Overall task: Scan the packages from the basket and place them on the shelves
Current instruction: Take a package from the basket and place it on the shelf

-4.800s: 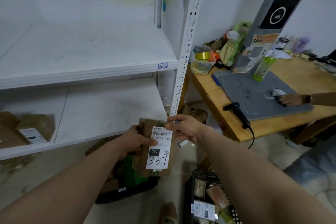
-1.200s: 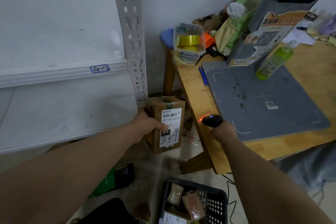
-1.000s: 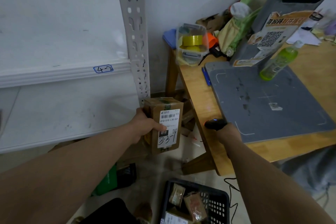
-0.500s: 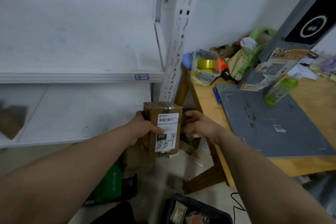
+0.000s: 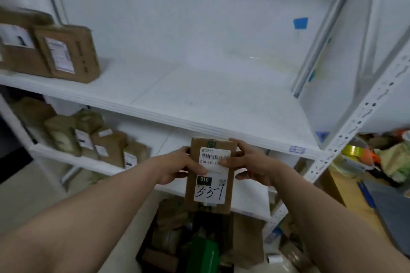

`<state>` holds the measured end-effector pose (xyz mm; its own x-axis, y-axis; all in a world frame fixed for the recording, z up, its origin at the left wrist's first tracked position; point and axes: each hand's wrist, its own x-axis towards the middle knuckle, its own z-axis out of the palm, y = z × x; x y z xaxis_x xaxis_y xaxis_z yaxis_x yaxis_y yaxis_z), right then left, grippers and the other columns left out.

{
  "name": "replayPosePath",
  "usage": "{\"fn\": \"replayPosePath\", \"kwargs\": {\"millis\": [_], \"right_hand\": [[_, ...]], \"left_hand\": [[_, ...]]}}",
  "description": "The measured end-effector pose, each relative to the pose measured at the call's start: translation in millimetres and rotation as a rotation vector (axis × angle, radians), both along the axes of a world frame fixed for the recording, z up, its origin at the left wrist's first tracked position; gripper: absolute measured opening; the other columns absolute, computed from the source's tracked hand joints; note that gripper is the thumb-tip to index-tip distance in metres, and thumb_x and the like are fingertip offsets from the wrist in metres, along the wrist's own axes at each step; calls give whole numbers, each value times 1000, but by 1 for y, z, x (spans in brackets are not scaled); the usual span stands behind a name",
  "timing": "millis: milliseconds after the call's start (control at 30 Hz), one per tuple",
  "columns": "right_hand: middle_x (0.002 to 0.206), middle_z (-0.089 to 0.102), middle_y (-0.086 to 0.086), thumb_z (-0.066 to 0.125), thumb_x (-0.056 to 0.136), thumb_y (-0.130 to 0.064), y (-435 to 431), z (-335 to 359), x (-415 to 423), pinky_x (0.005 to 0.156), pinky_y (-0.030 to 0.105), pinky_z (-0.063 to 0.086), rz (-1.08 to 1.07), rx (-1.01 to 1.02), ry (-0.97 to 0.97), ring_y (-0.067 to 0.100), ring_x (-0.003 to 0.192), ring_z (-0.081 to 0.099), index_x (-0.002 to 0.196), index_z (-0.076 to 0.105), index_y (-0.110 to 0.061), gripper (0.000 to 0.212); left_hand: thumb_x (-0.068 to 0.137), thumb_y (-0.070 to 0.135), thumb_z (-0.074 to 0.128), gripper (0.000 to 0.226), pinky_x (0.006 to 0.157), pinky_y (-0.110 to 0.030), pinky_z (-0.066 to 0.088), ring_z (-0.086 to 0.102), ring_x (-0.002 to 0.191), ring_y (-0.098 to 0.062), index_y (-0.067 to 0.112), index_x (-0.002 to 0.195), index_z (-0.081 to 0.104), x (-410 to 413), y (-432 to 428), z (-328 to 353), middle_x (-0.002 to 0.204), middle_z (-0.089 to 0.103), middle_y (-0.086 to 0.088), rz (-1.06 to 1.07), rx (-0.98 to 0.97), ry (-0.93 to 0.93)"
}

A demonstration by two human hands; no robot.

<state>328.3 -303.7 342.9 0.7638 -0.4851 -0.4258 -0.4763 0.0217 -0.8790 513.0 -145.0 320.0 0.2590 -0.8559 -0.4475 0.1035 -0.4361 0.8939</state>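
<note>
I hold a small brown cardboard package (image 5: 208, 197) upright in front of the white shelf unit. Its white label shows a barcode, a black "010" tag and handwritten "3-3-1". My left hand (image 5: 177, 167) grips its left side, thumb across the label. My right hand (image 5: 250, 163) grips its right side, thumb on the barcode. The package hangs just below the front edge of the upper white shelf (image 5: 199, 97). The basket and the scanner are out of view.
Two brown boxes (image 5: 66, 53) stand at the upper shelf's left. Several brown parcels (image 5: 97, 139) crowd the lower shelf. More packages and a green item (image 5: 202, 252) lie on the floor below. A white perforated post (image 5: 359, 117) and the wooden table (image 5: 346, 197) are at the right.
My view has swung left and up from the table to the shelves. My right hand has closed on the package's right side, so both hands hold it; it is raised toward the upper shelf.
</note>
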Motion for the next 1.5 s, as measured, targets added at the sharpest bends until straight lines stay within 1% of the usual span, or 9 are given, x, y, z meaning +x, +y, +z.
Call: {"fn": "replayPosePath", "kwargs": {"millis": [133, 233, 333, 500, 600, 733, 967, 1233, 1500], "right_hand": [[123, 67, 11, 86, 76, -15, 56, 25, 82, 92, 47, 59, 116, -20, -47, 34, 112, 67, 141, 27, -50, 94], [120, 66, 12, 84, 79, -14, 94, 40, 138, 90, 47, 60, 195, -69, -49, 32, 108, 68, 141, 29, -45, 89], [114, 68, 8, 86, 78, -14, 121, 56, 191, 89, 46, 61, 198, -160, -91, 27, 103, 69, 141, 32, -41, 87], [105, 69, 3, 87, 77, -12, 133, 94, 268, 66, 32, 59, 21, -252, -257, 16, 87, 70, 149, 22, -31, 99], [112, 65, 1, 88, 75, -13, 121, 112, 312, 70, 33, 57, -72, -279, -319, 19, 95, 68, 147, 27, -23, 94], [117, 63, 3, 90, 73, -13, 102, 117, 372, 78, 39, 60, -126, -313, -340, 23, 99, 68, 138, 35, -20, 86], [124, 63, 5, 91, 70, -16, 68, 98, 475, 91, 52, 58, -149, -351, -347, 29, 108, 68, 139, 33, -17, 90], [134, 56, 7, 90, 72, -16, 31, 74, 539, 91, 55, 58, -82, -367, -197, 33, 121, 60, 149, 20, -19, 104], [128, 62, 8, 87, 75, -12, 26, 67, 568, 65, 38, 60, 50, -273, -98, 31, 111, 66, 147, 22, -23, 98]], "left_hand": [[68, -8, 80, 68, 100, -39, 51, 67, 113, -26, 13, 127, 56, 75, 66, 20, 113, 75, -6, 67, -39, -24], [65, -6, 82, 75, 89, -38, 55, 68, 111, -26, 12, 132, 53, 122, 112, 34, 116, 74, -7, 115, -47, -38], [61, 0, 87, 83, 97, -55, 53, 69, 111, -32, 19, 133, 51, 165, 140, 45, 117, 74, -10, 188, -81, -29], [81, 0, 74, 66, 95, -42, 56, 70, 106, -24, 19, 137, 46, 231, 145, 73, 113, 75, -4, 523, -194, -50], [87, 2, 69, 58, 98, -40, 53, 62, 115, -24, 22, 137, 49, 266, 141, 89, 129, 63, -1, 556, -195, -82], [90, -2, 62, 47, 79, -34, 52, 56, 120, -23, 24, 128, 56, 312, 131, 107, 132, 59, 0, 596, -199, -169], [89, -3, 58, 32, 74, -32, 52, 56, 114, -25, 23, 106, 66, 393, 101, 120, 122, 63, -5, 670, -142, -297], [81, -11, 62, 32, 72, -34, 55, 59, 110, -28, 14, 98, 74, 447, 78, 107, 116, 67, -10, 719, -38, -289], [84, -16, 54, 37, 75, -32, 57, 61, 108, -26, 10, 101, 74, 467, 64, 97, 109, 71, -10, 722, 74, -278]]}}
